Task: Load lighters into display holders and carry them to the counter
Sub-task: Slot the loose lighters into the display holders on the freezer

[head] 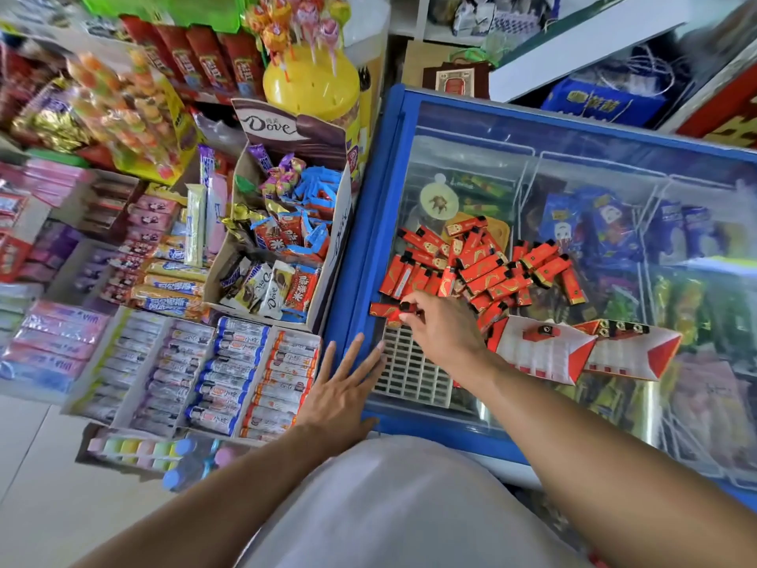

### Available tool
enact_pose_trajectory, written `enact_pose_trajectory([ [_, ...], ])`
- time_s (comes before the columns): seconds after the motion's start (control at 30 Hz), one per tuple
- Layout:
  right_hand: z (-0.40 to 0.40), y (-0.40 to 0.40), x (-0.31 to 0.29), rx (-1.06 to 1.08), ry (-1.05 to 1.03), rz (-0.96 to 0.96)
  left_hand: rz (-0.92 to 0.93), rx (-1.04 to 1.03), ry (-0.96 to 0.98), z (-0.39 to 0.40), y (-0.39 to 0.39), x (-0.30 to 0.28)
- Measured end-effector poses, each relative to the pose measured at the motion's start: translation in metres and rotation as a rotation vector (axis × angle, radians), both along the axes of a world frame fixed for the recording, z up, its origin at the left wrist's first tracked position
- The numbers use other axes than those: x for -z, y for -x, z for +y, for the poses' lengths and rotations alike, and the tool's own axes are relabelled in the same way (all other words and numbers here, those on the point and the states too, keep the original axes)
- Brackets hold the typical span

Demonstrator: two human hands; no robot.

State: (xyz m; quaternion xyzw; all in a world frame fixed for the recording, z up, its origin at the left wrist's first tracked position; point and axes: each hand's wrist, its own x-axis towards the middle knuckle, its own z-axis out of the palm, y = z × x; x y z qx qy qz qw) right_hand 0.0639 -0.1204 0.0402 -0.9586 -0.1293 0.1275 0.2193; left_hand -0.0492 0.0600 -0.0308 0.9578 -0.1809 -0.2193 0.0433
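Observation:
A heap of several red lighters (487,268) lies on the glass lid of a blue chest freezer (370,223). My right hand (442,330) reaches to the heap's near left corner and pinches one red lighter (399,309) by its black top. A white slotted holder tray (413,371) lies on the lid just under that hand. To its right lie two red-and-white display holders (545,354), one with a single lighter in it, the other (626,354) with a few at its top edge. My left hand (342,389) rests flat with fingers spread on the freezer's blue frame.
Left of the freezer stand open cartons of candy rolls (205,375), a Dove chocolate box (282,239) and a yellow lollipop tub (311,84). Packaged ice creams show under the glass. Shelves and a blue bag (602,100) fill the back right.

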Motion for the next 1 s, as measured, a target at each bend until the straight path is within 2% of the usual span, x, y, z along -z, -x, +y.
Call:
enact_pose_trajectory([
  [0.3,0.011,0.002,-0.004,-0.122,0.083,-0.053,0.009,0.035,0.11,0.006,-0.005,0.006],
  [0.4,0.007,0.002,-0.006,-0.129,0.071,0.062,0.046,0.036,0.143,0.006,-0.006,0.006],
  [0.53,-0.007,-0.027,-0.008,0.048,-0.016,0.109,0.075,0.057,0.143,0.005,-0.008,0.006],
  [0.67,-0.018,-0.064,0.001,0.294,0.104,0.106,0.121,0.07,0.096,0.006,-0.009,0.016],
  [0.87,-0.01,-0.073,0.008,0.276,0.116,0.099,0.269,0.003,0.182,-0.003,-0.018,-0.015],
  [1.0,-0.007,-0.075,0.012,0.31,0.166,0.147,0.256,-0.032,0.257,-0.002,-0.017,-0.019],
])
